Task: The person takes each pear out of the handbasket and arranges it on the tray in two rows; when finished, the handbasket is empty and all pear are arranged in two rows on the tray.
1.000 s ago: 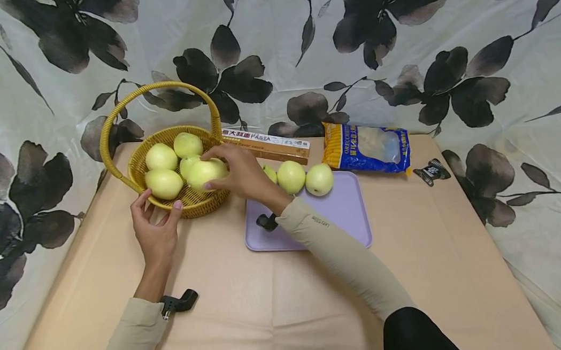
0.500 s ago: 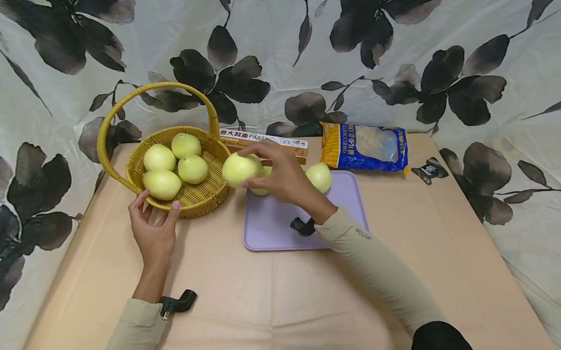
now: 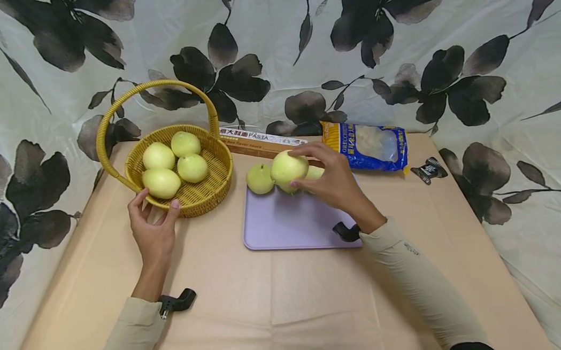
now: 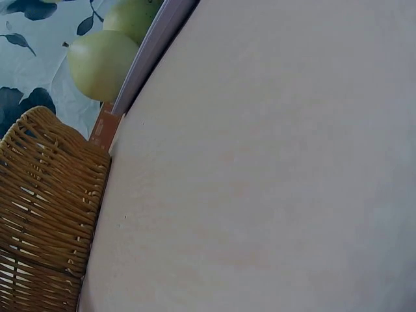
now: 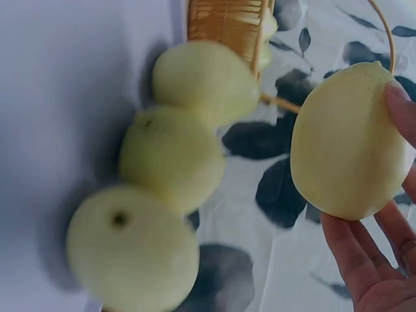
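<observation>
My right hand (image 3: 331,178) pinches a pale yellow-green pear (image 3: 289,167) between thumb and fingers, above the far part of the lilac tray (image 3: 284,231). Three similar pears sit along that tray's far side; one pear (image 3: 260,179) is at the left, and the held one partly hides the others. In the right wrist view the held pear (image 5: 348,143) is apart from the row. My left hand (image 3: 154,231) holds the near side of a yellow wicker basket (image 3: 214,198), thumb and fingers at its wall. Several pears (image 3: 162,183) lie inside.
A long pasta box (image 3: 259,142) lies behind the tray. To its right are a blue and yellow pasta bag (image 3: 372,147) and a small black packet (image 3: 428,171). The basket's tall handle (image 3: 106,132) arches up. A floral cloth hangs behind the table.
My right hand has carried the pear rightward from inside the basket to above the tray. The left hand stays at the basket's near side.
</observation>
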Demonstrator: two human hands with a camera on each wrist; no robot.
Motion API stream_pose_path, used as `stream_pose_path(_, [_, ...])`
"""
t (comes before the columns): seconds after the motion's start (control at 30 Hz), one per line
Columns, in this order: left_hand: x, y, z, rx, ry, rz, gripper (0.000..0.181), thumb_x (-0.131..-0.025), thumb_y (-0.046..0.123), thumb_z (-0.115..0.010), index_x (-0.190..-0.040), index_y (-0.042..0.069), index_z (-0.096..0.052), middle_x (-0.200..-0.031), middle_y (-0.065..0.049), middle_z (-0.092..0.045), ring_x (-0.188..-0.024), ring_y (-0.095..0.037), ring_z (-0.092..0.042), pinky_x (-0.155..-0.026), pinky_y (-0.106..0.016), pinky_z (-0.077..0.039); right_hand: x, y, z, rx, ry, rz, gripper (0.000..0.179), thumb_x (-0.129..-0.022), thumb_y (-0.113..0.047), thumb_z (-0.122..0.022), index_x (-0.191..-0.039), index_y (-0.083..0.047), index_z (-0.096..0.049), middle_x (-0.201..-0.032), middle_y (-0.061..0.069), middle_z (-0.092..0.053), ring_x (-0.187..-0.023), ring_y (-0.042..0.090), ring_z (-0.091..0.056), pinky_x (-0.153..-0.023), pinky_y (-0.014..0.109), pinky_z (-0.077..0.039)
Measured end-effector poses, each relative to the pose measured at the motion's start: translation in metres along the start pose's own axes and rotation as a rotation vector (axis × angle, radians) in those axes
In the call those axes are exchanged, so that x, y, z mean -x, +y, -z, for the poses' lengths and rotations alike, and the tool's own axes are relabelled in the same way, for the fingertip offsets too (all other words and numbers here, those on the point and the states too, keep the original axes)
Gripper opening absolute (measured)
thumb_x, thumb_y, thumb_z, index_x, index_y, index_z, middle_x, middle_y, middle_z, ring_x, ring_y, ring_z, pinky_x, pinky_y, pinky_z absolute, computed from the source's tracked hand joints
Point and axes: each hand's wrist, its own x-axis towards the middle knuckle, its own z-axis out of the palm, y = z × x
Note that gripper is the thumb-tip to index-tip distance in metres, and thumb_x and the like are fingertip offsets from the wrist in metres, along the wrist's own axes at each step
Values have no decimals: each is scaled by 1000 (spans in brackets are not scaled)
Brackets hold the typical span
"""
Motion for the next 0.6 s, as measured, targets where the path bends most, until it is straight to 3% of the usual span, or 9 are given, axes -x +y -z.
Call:
stream_pose_path(0.17, [-1,-1,0,6,-2,5,76,-92,20,-84,-156,22,-44,-171,3,-32,-153,-30,-38,-118,-56,-47,14,12,23,69,22,-8,57,-77,-15,-97,-129,-16,-75,-139,3,-69,-133,21,-62,-101,39,-62])
stream_pose_path(0.43, [-2,-2,1,-2,-13,2,77,-93,21,-83,-158,22,-43,-171,3,-30,-154,-29,-37,-118,-58,-46,33,33,52,42,30,-36,60,-75,-3,-96,-130,-12,-74,-139,6,-67,-133,22,-62,-104,20,-56])
stream_pose_path(0.6, [-3,-3,2,-3,-17,3,77,-93,20,-83,-158,21,-42,-172,3,-29,-155,-30,-36,-119,-59,-45,44,50,66,80,32,-68,60,-75,-5,-96,-130,-13,-74,-140,5,-68,-135,22,-61,-104,16,-54])
